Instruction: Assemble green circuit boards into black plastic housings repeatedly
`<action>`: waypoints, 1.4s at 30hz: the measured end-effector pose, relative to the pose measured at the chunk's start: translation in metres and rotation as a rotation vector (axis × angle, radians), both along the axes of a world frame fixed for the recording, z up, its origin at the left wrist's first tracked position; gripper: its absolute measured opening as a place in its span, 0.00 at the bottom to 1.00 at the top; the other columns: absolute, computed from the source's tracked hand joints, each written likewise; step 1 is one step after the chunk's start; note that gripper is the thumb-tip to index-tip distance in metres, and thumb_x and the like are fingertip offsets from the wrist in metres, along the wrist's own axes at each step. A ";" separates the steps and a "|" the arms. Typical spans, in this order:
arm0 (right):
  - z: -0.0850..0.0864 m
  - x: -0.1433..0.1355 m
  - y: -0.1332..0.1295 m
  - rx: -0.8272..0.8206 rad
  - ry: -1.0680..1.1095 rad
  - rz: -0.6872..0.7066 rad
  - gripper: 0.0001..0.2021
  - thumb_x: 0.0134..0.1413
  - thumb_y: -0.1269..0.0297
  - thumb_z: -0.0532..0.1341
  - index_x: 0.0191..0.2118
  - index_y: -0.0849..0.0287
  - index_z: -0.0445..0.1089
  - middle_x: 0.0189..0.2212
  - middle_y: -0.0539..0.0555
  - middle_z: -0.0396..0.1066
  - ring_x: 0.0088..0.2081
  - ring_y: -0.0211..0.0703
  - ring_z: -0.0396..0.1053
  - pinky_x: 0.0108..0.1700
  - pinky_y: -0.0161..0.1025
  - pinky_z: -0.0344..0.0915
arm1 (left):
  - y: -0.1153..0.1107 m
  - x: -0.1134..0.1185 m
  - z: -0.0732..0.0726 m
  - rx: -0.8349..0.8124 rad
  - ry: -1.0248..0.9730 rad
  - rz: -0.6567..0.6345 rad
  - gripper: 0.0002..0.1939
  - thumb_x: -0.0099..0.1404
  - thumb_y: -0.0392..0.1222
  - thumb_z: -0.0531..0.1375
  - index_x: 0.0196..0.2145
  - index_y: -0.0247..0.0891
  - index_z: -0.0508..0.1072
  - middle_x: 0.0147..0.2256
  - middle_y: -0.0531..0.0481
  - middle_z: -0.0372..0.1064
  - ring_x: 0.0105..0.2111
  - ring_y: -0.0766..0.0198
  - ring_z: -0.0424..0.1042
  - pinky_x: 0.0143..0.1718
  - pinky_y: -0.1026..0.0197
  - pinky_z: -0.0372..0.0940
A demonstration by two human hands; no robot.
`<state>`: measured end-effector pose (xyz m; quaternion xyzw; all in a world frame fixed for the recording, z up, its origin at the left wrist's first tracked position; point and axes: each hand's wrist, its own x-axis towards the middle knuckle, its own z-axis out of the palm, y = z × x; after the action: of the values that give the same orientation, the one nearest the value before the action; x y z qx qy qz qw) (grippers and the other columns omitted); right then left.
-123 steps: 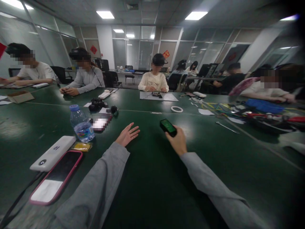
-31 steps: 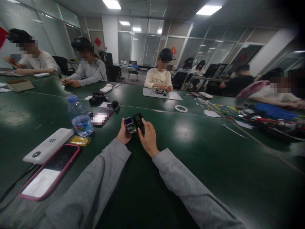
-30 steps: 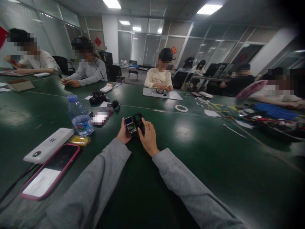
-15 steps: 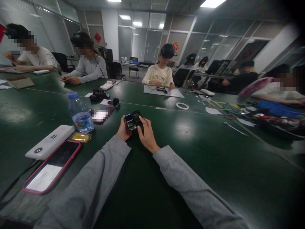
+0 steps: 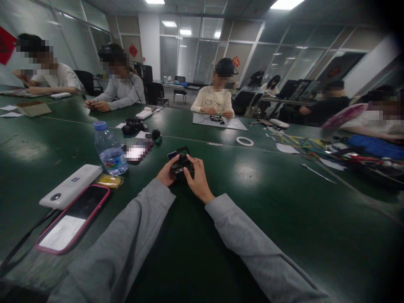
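Above the green table, my left hand [image 5: 165, 173] is closed on a small circuit board [image 5: 178, 170] with a screen [image 5: 172, 155] at its upper left. A black plastic frame [image 5: 183, 150] lies over part of the board, and my right hand [image 5: 200, 181] grips it from the right side. My left thumb also reaches the frame's edge. Whether the two pieces are joined, I cannot tell. To the left are a water bottle [image 5: 111, 148] with a blue cap and a small yellow packet [image 5: 109, 181].
A white power bank [image 5: 71, 187] and a pink-cased phone [image 5: 74, 219] lie at left. Another phone [image 5: 139, 150] is past the bottle. A white ring [image 5: 244, 141], a metal wrench [image 5: 318, 173] and tangled cables [image 5: 325, 147] lie to the right. Several people sit around the table.
The black frame has moved left over the circuit board, covering more of it. My left thumb has come onto the frame. The whole view has shifted slightly.
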<state>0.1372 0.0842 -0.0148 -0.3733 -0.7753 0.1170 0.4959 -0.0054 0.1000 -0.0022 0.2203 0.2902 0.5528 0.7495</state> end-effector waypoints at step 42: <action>-0.010 0.002 0.013 -0.003 0.059 0.063 0.20 0.59 0.61 0.55 0.56 0.57 0.56 0.48 0.58 0.55 0.54 0.48 0.54 0.58 0.51 0.55 | -0.002 -0.005 0.004 0.001 0.112 -0.026 0.19 0.58 0.43 0.62 0.47 0.36 0.73 0.33 0.47 0.75 0.30 0.63 0.74 0.30 0.64 0.68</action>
<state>0.1395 0.0969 -0.0252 -0.3455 -0.7715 0.1446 0.5142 -0.0105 0.0983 0.0022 0.2548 0.3285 0.5299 0.7392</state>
